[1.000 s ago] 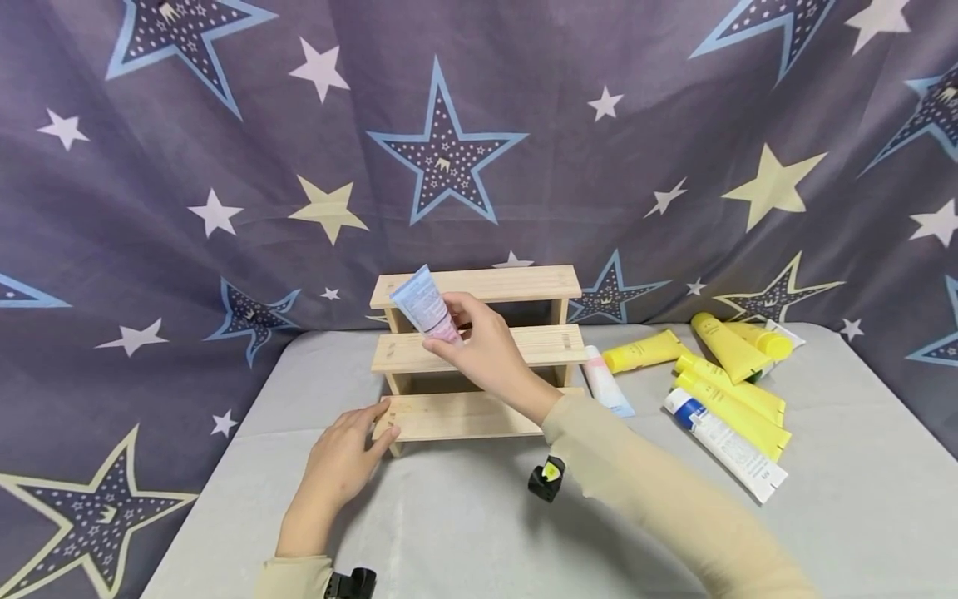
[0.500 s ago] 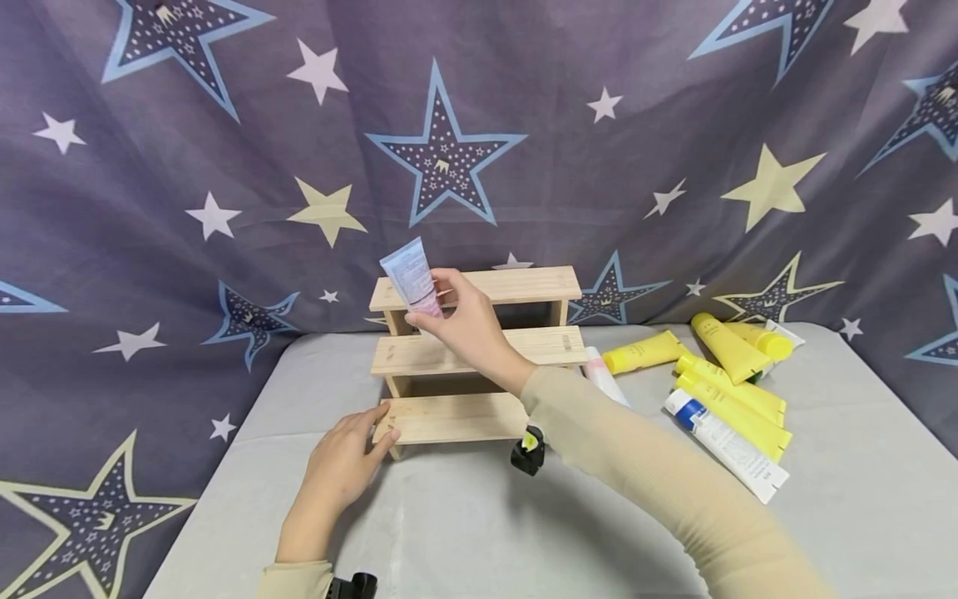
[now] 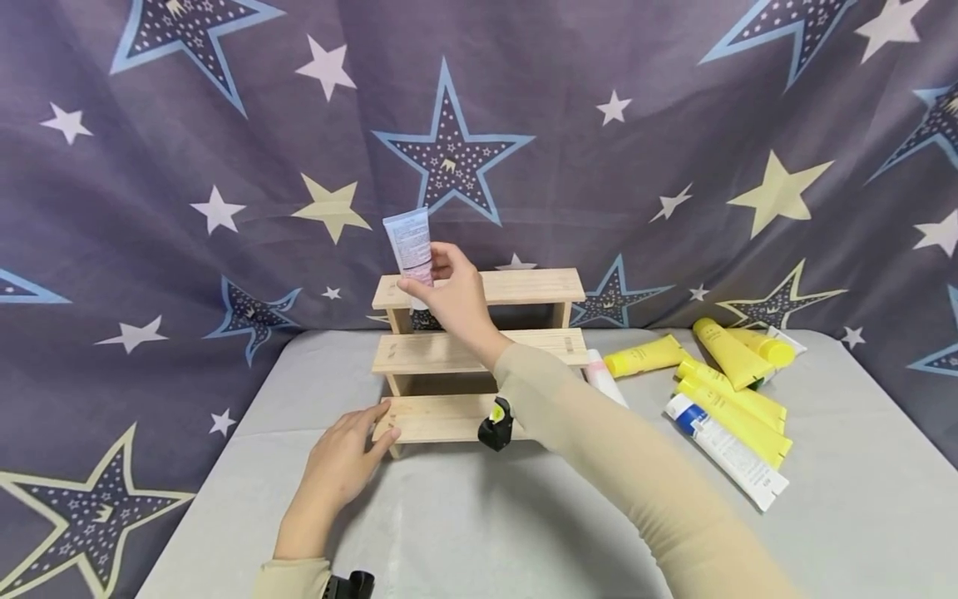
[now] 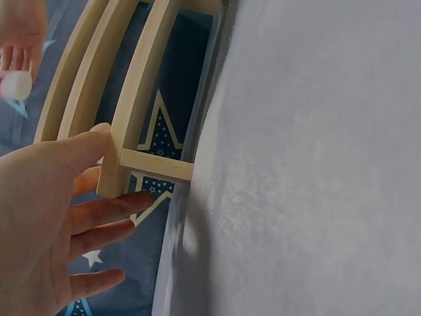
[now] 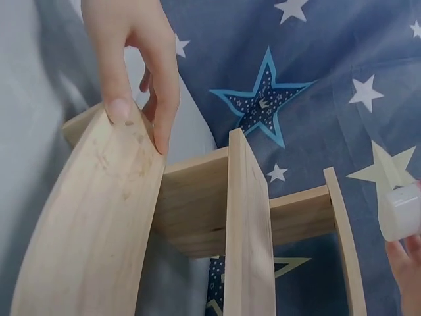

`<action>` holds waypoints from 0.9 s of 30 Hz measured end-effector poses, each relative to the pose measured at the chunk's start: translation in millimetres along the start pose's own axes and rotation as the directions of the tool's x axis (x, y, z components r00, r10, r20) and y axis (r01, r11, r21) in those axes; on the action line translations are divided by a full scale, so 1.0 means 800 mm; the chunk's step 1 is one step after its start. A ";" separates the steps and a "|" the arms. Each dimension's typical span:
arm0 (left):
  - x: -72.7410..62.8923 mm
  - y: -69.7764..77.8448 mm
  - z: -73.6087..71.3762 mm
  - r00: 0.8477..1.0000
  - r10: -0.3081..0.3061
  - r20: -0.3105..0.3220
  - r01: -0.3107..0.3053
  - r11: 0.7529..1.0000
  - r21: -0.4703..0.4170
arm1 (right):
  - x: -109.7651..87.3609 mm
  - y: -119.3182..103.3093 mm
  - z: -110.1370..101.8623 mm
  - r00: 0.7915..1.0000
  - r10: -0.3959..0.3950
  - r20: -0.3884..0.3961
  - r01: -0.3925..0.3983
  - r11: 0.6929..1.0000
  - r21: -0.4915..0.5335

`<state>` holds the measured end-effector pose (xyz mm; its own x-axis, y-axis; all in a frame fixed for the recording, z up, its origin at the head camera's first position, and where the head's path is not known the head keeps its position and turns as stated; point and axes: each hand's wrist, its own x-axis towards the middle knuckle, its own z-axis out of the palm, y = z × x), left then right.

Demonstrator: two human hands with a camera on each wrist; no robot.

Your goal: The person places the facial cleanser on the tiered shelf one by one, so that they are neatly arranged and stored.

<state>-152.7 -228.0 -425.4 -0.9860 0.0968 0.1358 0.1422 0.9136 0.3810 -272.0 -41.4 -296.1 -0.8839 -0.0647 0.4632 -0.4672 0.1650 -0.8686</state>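
My right hand (image 3: 460, 295) pinches a blue-to-pink squeeze tube (image 3: 412, 245) between thumb and fingers. The tube is held nearly upright, crimped end up, over the left end of the top board of a three-step wooden shelf (image 3: 441, 353). Its white cap (image 5: 402, 214) points down, at the right edge of the right wrist view. My left hand (image 3: 340, 457) grips the left end of the lowest board, thumb on one side and index finger on the other, as the left wrist view shows. The other fingers of that hand (image 4: 39, 224) spread out beside the board end.
Right of the shelf lie several yellow tubes (image 3: 733, 416), a white tube with a blue band (image 3: 726, 449), and a pink-and-white tube (image 3: 602, 378) partly behind the right sleeve. A star-patterned curtain (image 3: 479, 150) hangs right behind the shelf, at the back of the grey-covered table (image 3: 449, 532).
My right hand has lifted the tube upward and slightly left, from before the middle board to over the top board, and turned it more upright. The left hand stays put.
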 end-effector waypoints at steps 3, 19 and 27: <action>0.001 -0.001 0.001 1.000 0.002 0.000 -0.002 1.000 0.000 | 0.005 0.004 0.005 1.000 0.005 -0.006 -0.005 1.000 -0.005; 0.003 0.001 0.005 1.000 -0.004 -0.002 0.004 1.000 -0.010 | 0.028 0.021 0.028 0.996 0.062 -0.068 -0.062 0.998 -0.001; 0.000 -0.001 0.004 1.000 0.005 -0.011 -0.005 1.000 -0.019 | 0.036 0.024 0.036 0.995 0.048 -0.087 -0.056 0.995 -0.082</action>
<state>-153.3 -227.0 -428.8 -0.9842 0.0973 0.1477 0.1492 0.9052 0.3979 -306.6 -68.7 -304.6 -0.9004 0.0292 0.4341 -0.4140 0.2490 -0.8756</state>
